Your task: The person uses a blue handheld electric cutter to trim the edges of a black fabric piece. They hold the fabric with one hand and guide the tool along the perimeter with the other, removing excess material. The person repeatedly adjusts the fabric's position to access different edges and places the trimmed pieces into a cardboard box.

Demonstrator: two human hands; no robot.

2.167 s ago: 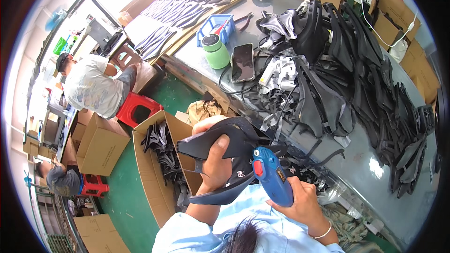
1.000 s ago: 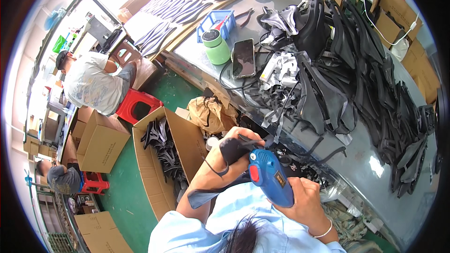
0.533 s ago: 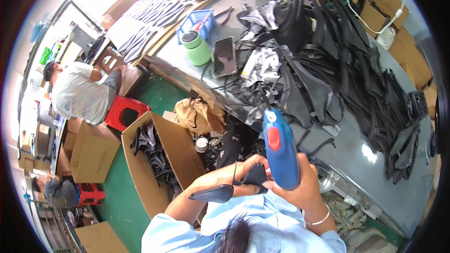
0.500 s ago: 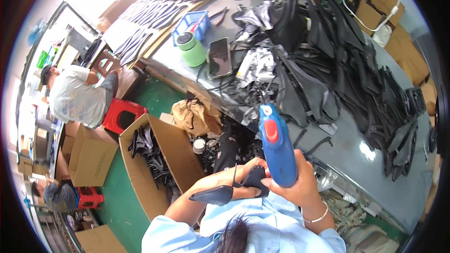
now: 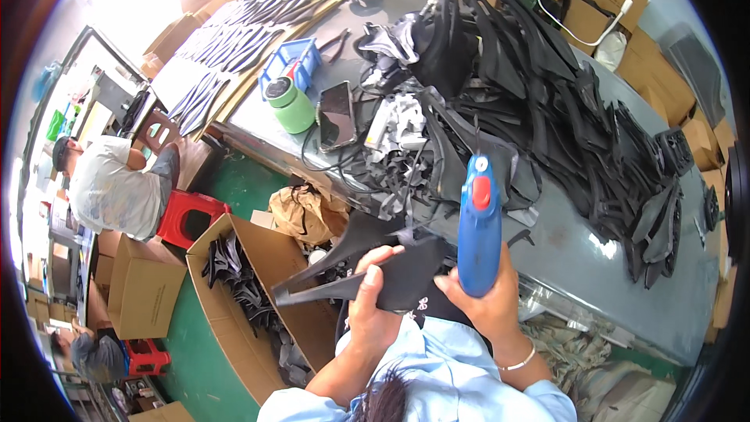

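My left hand (image 5: 373, 309) grips a black forked molded part (image 5: 410, 270), whose two long prongs reach left over the cardboard box. Its wide end lies close to my right hand (image 5: 486, 305). That hand is wrapped round a blue handheld power tool (image 5: 479, 238) with a red switch and a thin dark tip pointing away from me. Beyond the tip lie black and pale scraps (image 5: 398, 129) on the grey table (image 5: 617, 266). A large heap of similar black parts (image 5: 539, 94) covers the table's far right.
A green bottle (image 5: 291, 105), a phone (image 5: 337, 116) and a blue basket (image 5: 293, 62) stand on the table. Left of me, an open cardboard box (image 5: 258, 266) holds black pieces. A crumpled brown bag (image 5: 307, 211) lies behind it. A person (image 5: 117, 187) sits on a red stool (image 5: 190, 215).
The black part has swung up and forward, its prongs now spread to the left. My left hand has turned upright around it. The blue tool has moved slightly right, and the view has shifted.
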